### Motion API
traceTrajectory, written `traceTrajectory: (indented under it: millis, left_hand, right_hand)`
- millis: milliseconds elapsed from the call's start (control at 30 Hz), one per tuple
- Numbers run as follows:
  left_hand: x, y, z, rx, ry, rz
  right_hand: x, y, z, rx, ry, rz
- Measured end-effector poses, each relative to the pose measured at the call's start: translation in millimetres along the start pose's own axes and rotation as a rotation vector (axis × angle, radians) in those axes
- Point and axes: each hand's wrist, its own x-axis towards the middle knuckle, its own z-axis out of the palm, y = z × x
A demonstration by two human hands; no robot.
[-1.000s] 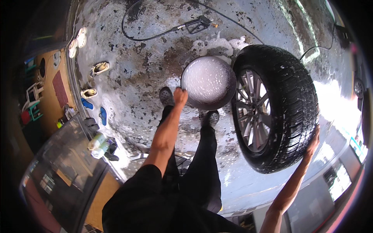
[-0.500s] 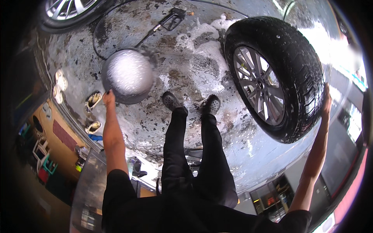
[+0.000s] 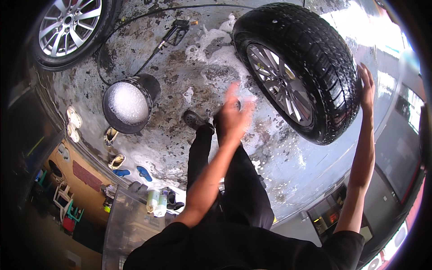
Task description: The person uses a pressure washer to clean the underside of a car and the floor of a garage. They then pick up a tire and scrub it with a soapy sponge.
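Observation:
A large wheel (image 3: 310, 58) with a black, foam-flecked tyre and a silver spoked rim (image 3: 280, 85) stands tilted on the wet floor at the right. My right hand (image 3: 367, 85) rests against the tread on its outer side, fingers stretched out and holding nothing. In front of my legs, my left hand (image 3: 235, 119) is blurred by motion. Its fingers look apart, with nothing visible in them, and it is short of the wheel. To the left is a dark bucket (image 3: 154, 87) topped with white suds (image 3: 128, 103), away from both hands.
Another wheel (image 3: 69, 20) lies at the far left. A black spray gun (image 3: 176, 33) and its hose (image 3: 180, 7) lie on the floor near foam (image 3: 220, 49). White clogs (image 3: 73, 118), blue slippers (image 3: 143, 173) and bottles (image 3: 156, 202) are along the left side.
My left hand has left the bucket's rim and swung right, in front of my legs. The bucket is now tilted differently. My right hand stays at the tyre; the whole view has shifted.

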Motion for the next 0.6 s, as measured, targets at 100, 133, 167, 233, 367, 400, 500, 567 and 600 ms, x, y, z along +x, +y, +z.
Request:
traceTrajectory:
  millis: [100, 133, 167, 233, 367, 400, 500, 567, 600]
  left_hand:
    - [-22.7, 50.8, 137.6, 0.137, -0.408, 0.06]
    - [-28.3, 55.6, 167.8, 0.129, -0.434, 0.206]
    - [-39.8, 59.1, 193.0, 0.268, -0.373, 0.296]
    - [-51.4, 48.7, 225.9, 0.362, -0.211, 0.367]
    - [-35.2, 50.7, 238.8, 0.461, -0.068, 0.383]
    - [-30.6, 51.5, 243.2, 0.481, -0.055, 0.42]
    - [-2.4, 59.9, 256.6, 0.591, -0.085, 0.472]
    - [22.8, 71.7, 261.3, 0.656, -0.186, 0.449]
    - [34.0, 79.3, 265.8, 0.68, -0.236, 0.458]
  right_hand:
    - [-20.5, 66.3, -42.7, 0.056, -0.086, -0.066]
    - [-38.9, 117.9, -63.1, 0.143, -0.096, 0.006]
    - [-56.3, 148.1, -63.5, 0.227, -0.114, 0.153]
    - [-97.0, 248.2, -81.6, 0.235, -0.052, 0.421]
    - [-131.3, 318.1, -13.3, 0.754, 0.064, 0.443]
    - [-136.3, 320.4, -5.3, 0.668, 0.131, 0.427]
    - [-155.9, 314.4, 17.3, 0.501, 0.317, 0.403]
    - [-178.9, 286.6, 43.8, 0.521, 0.388, 0.408]
    - [-194.7, 274.7, 55.8, 0.472, 0.437, 0.408]
